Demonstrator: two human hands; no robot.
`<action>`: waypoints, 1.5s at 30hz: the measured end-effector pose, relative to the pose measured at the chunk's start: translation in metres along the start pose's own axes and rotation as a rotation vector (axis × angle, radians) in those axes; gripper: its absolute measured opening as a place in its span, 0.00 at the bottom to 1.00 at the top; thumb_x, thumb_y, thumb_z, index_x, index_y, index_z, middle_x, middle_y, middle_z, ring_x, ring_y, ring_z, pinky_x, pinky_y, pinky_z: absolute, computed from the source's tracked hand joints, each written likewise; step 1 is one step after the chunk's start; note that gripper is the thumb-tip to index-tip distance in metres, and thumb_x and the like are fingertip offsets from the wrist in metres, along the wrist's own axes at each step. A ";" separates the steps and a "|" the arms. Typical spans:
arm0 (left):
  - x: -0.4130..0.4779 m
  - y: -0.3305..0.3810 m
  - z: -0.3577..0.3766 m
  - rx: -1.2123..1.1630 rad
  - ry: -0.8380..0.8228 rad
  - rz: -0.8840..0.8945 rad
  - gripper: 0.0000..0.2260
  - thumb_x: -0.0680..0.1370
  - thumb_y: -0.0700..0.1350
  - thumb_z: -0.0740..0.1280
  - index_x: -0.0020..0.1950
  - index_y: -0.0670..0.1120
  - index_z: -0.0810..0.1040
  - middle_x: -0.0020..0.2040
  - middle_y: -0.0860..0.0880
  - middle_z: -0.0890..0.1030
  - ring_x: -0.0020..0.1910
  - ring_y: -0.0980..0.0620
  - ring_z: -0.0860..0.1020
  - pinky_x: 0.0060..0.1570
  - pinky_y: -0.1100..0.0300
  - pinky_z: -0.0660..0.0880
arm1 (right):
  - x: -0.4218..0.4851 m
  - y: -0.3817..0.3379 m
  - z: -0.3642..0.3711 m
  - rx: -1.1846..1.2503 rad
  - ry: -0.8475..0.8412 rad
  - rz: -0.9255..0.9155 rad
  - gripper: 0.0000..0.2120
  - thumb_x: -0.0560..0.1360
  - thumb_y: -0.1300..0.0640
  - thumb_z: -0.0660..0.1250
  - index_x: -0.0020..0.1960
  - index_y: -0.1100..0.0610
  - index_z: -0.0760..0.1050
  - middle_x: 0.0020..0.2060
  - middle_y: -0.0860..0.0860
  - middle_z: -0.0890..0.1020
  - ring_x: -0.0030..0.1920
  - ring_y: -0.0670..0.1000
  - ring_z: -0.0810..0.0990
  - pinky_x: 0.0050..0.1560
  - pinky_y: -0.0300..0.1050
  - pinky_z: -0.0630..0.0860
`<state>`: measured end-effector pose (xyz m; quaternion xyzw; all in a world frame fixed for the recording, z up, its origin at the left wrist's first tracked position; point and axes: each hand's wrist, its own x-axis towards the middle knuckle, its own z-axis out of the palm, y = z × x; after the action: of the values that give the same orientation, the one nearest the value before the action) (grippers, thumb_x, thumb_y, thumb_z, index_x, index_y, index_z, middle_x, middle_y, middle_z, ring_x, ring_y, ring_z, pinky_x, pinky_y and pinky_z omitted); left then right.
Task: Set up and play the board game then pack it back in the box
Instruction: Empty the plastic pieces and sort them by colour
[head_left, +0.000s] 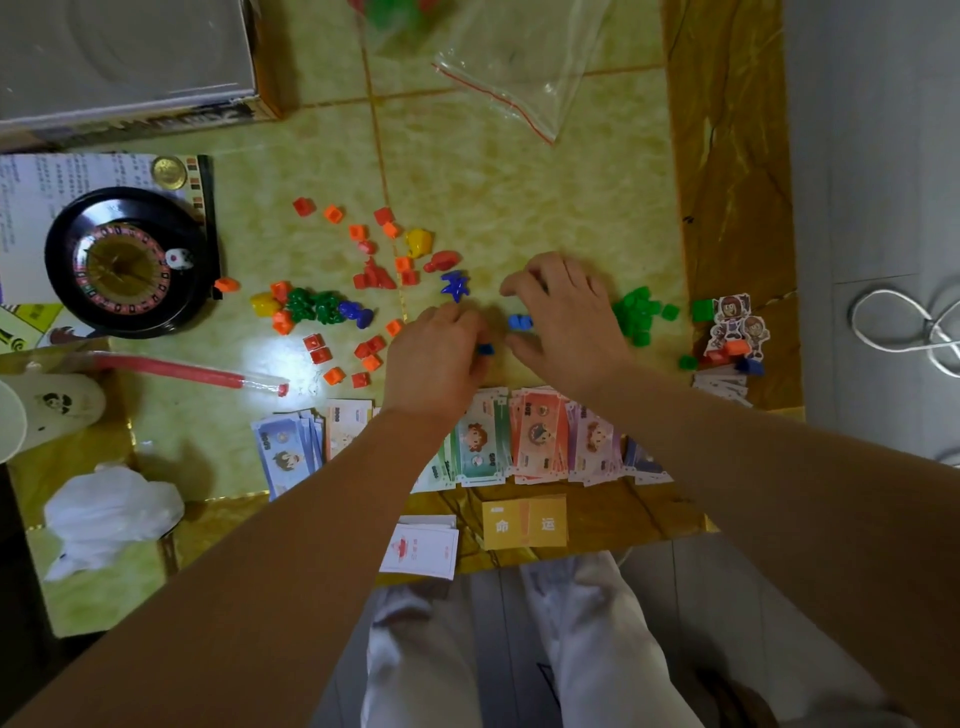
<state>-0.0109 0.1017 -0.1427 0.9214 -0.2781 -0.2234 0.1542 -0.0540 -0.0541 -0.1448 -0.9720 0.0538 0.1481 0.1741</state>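
Left hand (436, 353): fingers curled, pinched a small blue piece (484, 349), apparently sorting by colour. Right hand (566, 317): arched beside a second blue piece (519, 322); grip unclear. Green pile (636, 312) lay at three o'clock, banknotes (535, 436) at six, box (124, 57) at ten.

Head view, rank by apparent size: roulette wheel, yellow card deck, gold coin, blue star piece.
roulette wheel
yellow card deck
gold coin and blue star piece: too alike to rank
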 end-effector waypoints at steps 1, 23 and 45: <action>0.002 0.002 0.000 -0.018 0.005 -0.017 0.09 0.74 0.44 0.69 0.53 0.45 0.79 0.49 0.46 0.79 0.48 0.44 0.77 0.42 0.52 0.72 | -0.002 0.002 -0.002 0.011 0.008 0.011 0.22 0.67 0.54 0.69 0.61 0.55 0.73 0.56 0.55 0.72 0.54 0.57 0.72 0.51 0.51 0.68; 0.012 0.022 0.004 -0.286 -0.075 -0.123 0.16 0.73 0.36 0.65 0.61 0.43 0.72 0.52 0.44 0.78 0.49 0.45 0.77 0.49 0.50 0.74 | -0.007 0.010 -0.003 0.190 -0.136 0.149 0.33 0.69 0.58 0.72 0.71 0.49 0.62 0.62 0.56 0.62 0.46 0.56 0.77 0.40 0.50 0.80; -0.031 -0.041 -0.021 -0.028 -0.021 -0.165 0.12 0.73 0.50 0.69 0.51 0.47 0.72 0.42 0.48 0.78 0.39 0.45 0.78 0.35 0.55 0.71 | 0.025 -0.058 -0.002 0.485 -0.176 0.360 0.17 0.75 0.61 0.66 0.62 0.58 0.67 0.40 0.56 0.78 0.41 0.57 0.80 0.45 0.55 0.78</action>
<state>-0.0052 0.1560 -0.1315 0.9365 -0.1995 -0.2489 0.1455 -0.0207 -0.0019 -0.1324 -0.8606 0.2433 0.2427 0.3759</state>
